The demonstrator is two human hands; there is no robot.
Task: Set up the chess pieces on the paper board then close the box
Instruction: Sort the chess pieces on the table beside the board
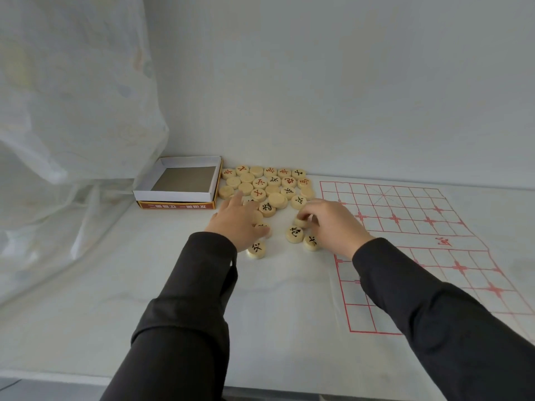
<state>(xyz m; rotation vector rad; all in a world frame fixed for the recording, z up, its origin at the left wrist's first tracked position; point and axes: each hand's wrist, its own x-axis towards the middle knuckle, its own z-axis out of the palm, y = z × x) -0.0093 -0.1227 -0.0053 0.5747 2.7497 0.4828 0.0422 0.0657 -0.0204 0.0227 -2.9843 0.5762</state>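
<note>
The left hand (240,221) lies palm down with its fingers straight and spread, resting on the near edge of the heap of chess pieces (266,183), and it grips nothing. The right hand (333,224) is just beside it, its fingers curled round a single round piece (301,222) that it pinches at the fingertips, low over the bench (289,299). Both arms wear dark sleeves (185,299). Near the hands three loose pieces lie flat with black characters facing up: one (294,234) between the hands, one (311,243) under the right wrist, and one (256,249) by the left wrist. The heap itself sits beyond the hands, close to the wall (318,82), as pale wooden discs packed side by side, some showing red characters, some black, some blank. To its left the box (176,195) stands open, touching the heap at its right side. To the right of the hands the paper board (419,227) is spread on the bench, its red grid bare of pieces. A clear plastic sheet (72,111) hangs at the far left.
</note>
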